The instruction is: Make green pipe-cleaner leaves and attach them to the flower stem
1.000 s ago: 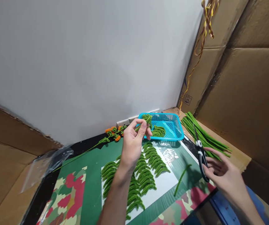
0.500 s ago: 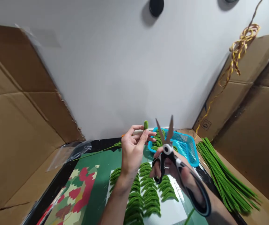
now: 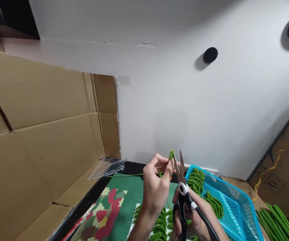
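My left hand (image 3: 157,187) pinches a small green fuzzy pipe-cleaner piece (image 3: 171,154) between thumb and fingers, its tip sticking up. My right hand (image 3: 197,221) grips black-and-white scissors (image 3: 182,187), blades pointing up and slightly apart, right beside the green tip. Below the hands, several curved green pipe-cleaner pieces (image 3: 159,227) lie in rows on a white sheet.
A blue plastic basket (image 3: 235,207) with more curved green pieces stands at the right. A bundle of straight green stems (image 3: 275,224) lies at the far right. Cardboard walls stand at the left (image 3: 46,140) and right. A green patterned mat (image 3: 104,214) covers the surface.
The view tilted up and left. My right hand picked up the scissors from the table and brought them up to the green piece in my left hand; the blades have narrowed.
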